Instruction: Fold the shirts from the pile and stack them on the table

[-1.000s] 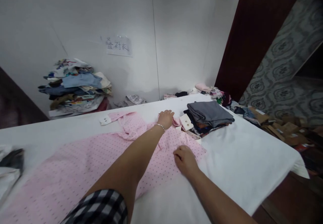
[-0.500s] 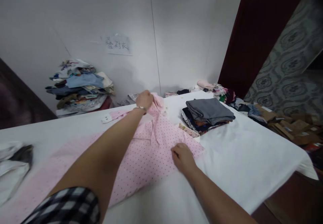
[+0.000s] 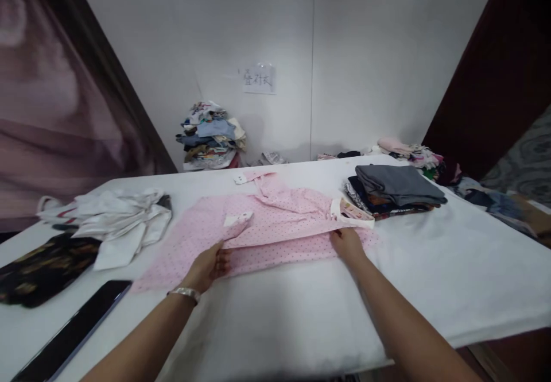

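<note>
A pink dotted shirt with white cuffs lies spread on the white table. One sleeve is folded across it, its cuff near the middle. My left hand presses on the shirt's near edge at the left, fingers spread. My right hand pinches the near edge at the right, just below the collar.
A stack of folded dark and grey clothes sits right of the shirt. Crumpled white garments and a dark patterned one lie at the left, with a black phone near the front edge. A clothes pile stands by the wall.
My left hand carried the far sleeve over the shirt, let go, and came back to the near edge. The view swung left.
</note>
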{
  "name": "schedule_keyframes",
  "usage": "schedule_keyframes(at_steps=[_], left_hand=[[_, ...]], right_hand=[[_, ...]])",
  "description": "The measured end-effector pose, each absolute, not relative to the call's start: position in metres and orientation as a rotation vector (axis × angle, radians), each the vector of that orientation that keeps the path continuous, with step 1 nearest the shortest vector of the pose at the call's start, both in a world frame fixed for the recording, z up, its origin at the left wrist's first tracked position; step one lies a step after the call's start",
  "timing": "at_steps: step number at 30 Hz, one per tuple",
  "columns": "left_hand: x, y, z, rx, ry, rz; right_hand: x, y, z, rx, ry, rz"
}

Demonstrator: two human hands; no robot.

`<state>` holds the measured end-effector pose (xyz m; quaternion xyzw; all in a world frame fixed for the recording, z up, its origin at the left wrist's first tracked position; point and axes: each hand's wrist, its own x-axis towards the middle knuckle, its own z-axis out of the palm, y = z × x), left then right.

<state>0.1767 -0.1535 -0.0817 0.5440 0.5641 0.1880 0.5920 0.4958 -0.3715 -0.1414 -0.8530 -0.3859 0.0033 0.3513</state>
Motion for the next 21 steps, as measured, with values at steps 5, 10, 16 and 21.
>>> schedule_keyframes(at_steps=[5, 10, 16, 21], left_hand=[[0.160, -0.162, -0.064, 1.781, 1.420, 0.314], [0.175, -0.153, -0.050, 2.439, 1.438, 0.529], [0.213, -0.144, -0.064, 2.124, 1.321, 0.613], [0.192, -0.118, -0.059, 1.625, 1.363, 0.919]], right_hand=[[0.494, -0.378, -0.139, -2.284, -1.009, 0.059], [0.491, -0.380, -0.142, -2.363, -1.109, -0.018], [0.486, -0.380, -0.141, -2.472, -1.275, -0.167], [0.488, -0.381, -0.142, -2.463, -1.369, -0.315]])
